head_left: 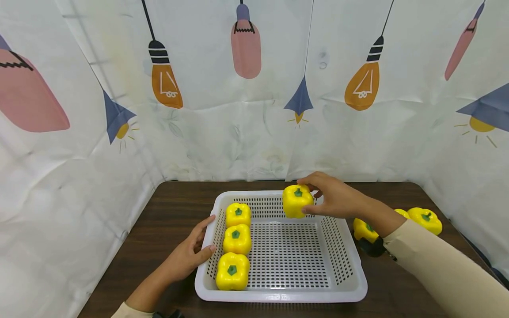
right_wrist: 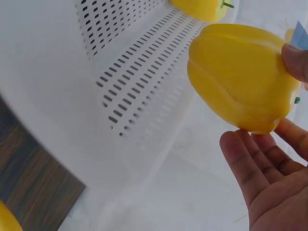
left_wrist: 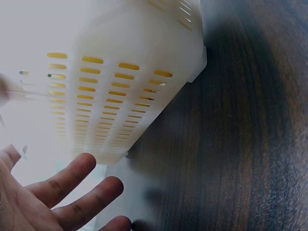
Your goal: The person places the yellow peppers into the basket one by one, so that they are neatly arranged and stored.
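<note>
A white perforated plastic basket (head_left: pixel 278 297) stands on the table. Along its left side is a column of three yellow bell peppers with green stems: the far one (head_left: pixel 238 215), the middle one (head_left: pixel 237 239) and the near one (head_left: pixel 233 271). Over the basket's far right part, my right hand (head_left: pixel 334 194) grips another yellow bell pepper (head_left: pixel 298 202) between thumb and fingers; the right wrist view shows this pepper (right_wrist: pixel 240 77) raised above the basket floor. My left hand (head_left: pixel 192 251) touches the left rim, and in the left wrist view its fingers (left_wrist: pixel 91 197) are spread beside the slotted wall.
More yellow bell peppers (head_left: pixel 425 220) lie on the dark wooden table (head_left: pixel 179 207) right of the basket, partly hidden by my right forearm. A white sheet (head_left: pixel 222 141) printed with lamps hangs behind the table and along both sides.
</note>
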The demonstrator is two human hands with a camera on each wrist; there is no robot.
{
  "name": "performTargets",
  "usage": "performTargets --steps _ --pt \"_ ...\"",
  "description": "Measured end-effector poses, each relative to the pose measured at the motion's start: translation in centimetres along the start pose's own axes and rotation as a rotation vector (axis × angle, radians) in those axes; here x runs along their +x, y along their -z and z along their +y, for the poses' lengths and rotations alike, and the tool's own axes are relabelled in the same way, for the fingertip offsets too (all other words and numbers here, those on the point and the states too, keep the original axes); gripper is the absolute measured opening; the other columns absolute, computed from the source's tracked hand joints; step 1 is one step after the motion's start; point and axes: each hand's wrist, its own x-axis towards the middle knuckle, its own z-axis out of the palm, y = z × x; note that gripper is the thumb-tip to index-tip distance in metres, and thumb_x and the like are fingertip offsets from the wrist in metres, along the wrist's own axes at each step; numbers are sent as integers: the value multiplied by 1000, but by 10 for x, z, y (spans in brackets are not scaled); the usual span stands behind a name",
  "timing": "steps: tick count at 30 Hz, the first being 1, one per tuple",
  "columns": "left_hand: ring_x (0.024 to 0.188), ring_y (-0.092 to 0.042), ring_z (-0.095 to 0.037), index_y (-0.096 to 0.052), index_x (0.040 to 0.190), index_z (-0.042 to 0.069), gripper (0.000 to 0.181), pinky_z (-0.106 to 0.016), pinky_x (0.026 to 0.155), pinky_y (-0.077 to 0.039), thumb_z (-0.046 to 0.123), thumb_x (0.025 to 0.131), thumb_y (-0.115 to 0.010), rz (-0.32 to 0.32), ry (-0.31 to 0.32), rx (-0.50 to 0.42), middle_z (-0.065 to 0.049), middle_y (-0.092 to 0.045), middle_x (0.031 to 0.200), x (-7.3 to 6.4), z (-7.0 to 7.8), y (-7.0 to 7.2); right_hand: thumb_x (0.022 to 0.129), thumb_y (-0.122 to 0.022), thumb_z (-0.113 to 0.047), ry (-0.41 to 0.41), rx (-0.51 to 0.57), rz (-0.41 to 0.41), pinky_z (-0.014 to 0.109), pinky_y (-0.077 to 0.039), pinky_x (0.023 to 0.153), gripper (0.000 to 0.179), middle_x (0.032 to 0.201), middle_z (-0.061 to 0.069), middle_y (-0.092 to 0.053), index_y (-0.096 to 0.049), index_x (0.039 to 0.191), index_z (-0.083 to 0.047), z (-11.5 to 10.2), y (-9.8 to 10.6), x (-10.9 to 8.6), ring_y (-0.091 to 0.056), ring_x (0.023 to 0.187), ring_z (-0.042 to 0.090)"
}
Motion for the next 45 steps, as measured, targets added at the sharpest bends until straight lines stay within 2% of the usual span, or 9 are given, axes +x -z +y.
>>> performTargets --steps 18,23,28,35,45 --pt "110 -66 -34 -13 163 30 76 -35 74 -62 27 103 -59 7 0 5 -28 -47 148 0 0 0 84 -86 -35 16 27 -10 38 -57 91 74 133 5 -57 -54 144 -5 -2 -14 15 -58 111 19" --pt "110 -66 -33 -13 163 30 76 -35 75 -62 27 103 -60 5 2 4 -29 -45 150 0 0 0 85 -86 -34 1 17 -18 35 -56 92 73 133 3 -56 -54 145 -7 -1 -20 18 -57 111 18" --pt "107 -68 -31 -13 162 30 76 -35 73 -62 27 103 -60 2 2 -2 -29 -45 150 0 0 0 84 -87 -33 -28 25 -23 41 -57 93 73 133 4 -57 -54 144 -8 -4 -27 21 -58 112 24" --pt "105 -69 -31 -14 162 30 76 -36 72 -62 26 102 -61 2 4 -12 -30 -46 147 0 0 1 84 -86 -35 -41 3 -38 34 -57 90 73 135 4 -55 -55 145 -9 -6 -37 27 -59 110 19" --pt "105 -69 -31 -12 162 30 76 -36 71 -62 27 103 -60 0 2 -11 -30 -46 148 1 0 0 84 -86 -38 -38 -10 -49 31 -56 89 72 131 1 -56 -56 143 -12 -7 -46 34 -60 110 19"
